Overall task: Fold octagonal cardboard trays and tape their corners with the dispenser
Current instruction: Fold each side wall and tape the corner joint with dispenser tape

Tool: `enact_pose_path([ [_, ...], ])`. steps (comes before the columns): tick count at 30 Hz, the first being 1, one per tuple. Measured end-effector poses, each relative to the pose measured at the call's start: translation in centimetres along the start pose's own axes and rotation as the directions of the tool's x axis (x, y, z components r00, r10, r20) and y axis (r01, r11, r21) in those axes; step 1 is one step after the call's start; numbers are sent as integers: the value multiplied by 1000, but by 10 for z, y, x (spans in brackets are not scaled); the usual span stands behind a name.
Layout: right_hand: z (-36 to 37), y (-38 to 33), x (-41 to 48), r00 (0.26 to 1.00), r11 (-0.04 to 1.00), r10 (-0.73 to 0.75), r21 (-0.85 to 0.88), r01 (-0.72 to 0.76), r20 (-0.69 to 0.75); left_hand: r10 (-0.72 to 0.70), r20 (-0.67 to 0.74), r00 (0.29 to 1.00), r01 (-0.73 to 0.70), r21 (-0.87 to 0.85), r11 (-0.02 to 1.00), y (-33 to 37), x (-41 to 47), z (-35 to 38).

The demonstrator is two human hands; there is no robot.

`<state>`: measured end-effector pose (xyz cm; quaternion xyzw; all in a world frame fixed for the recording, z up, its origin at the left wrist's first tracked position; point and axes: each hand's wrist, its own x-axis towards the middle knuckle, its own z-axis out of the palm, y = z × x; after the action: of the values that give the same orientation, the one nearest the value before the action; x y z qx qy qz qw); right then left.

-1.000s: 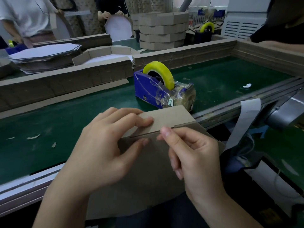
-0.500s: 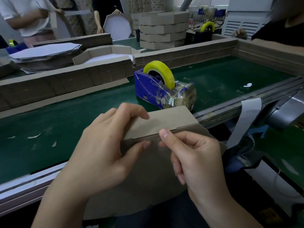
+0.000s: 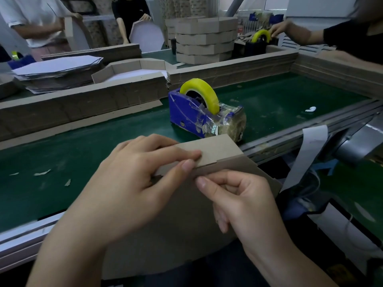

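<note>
my left fingertips [image 3: 193, 155] lie flat across the outer face of a flap [image 3: 215, 150], and my thumb meets them from below at the crease, so the flap is pinched between them. the rest of my left hand [image 3: 132, 183] covers the left part of that fold. my right thumb tip presses on the brown panel just under the crease, close to my left thumb. the other fingers of my right hand [image 3: 244, 204] are curled in toward the palm; i cannot tell whether they grasp the board or only rest against it.

the flap belongs to a cardboard tray blank [image 3: 176, 235], brown side toward me, held tilted in front of my body with its top edge over the near metal rail [image 3: 290, 141] of the green conveyor belt [image 3: 83, 146]. the flap stands up at the blank's far edge.

just beyond the flap, a blue tape dispenser [image 3: 184, 112] sits on the belt with a yellow tape roll [image 3: 199, 90] and loose clear tape bunched at its front. small paper scraps [image 3: 42, 172] lie on the belt to the left. along the belt's far side run piles of cardboard strips [image 3: 83, 100]. behind them are a folded octagonal tray [image 3: 132, 69], a stack of flat blanks [image 3: 58, 67] and a stack of finished trays [image 3: 205, 40]. other people work at the far side.
</note>
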<state>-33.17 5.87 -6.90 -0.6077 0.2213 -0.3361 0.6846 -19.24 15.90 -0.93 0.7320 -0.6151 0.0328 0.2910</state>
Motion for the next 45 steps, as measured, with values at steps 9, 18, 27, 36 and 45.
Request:
enact_pose_path([
  [9, -4, 1, 2, 999, 996, 2, -92, 2, 36, 74, -162, 984, -53, 126, 991, 7, 6, 17],
  [18, -18, -10, 6, 992, 924, -118, -361, 124, 40, 118, -122, 986, -73, 320, 945, 1, -5, 16],
  [27, -45, -10, 38, 985, 806, -158, -567, 170, 71, 129, 11, 992, -115, 538, 835, 6, -11, 14],
  [36, -70, -42, 47, 956, 802, 85, -588, 101, 280, 139, -27, 990, -115, 420, 900, 33, -2, 3],
  [45, -79, -67, 61, 945, 786, -52, -570, 237, 322, 7, -218, 976, -14, -31, 999, -9, -33, 2],
])
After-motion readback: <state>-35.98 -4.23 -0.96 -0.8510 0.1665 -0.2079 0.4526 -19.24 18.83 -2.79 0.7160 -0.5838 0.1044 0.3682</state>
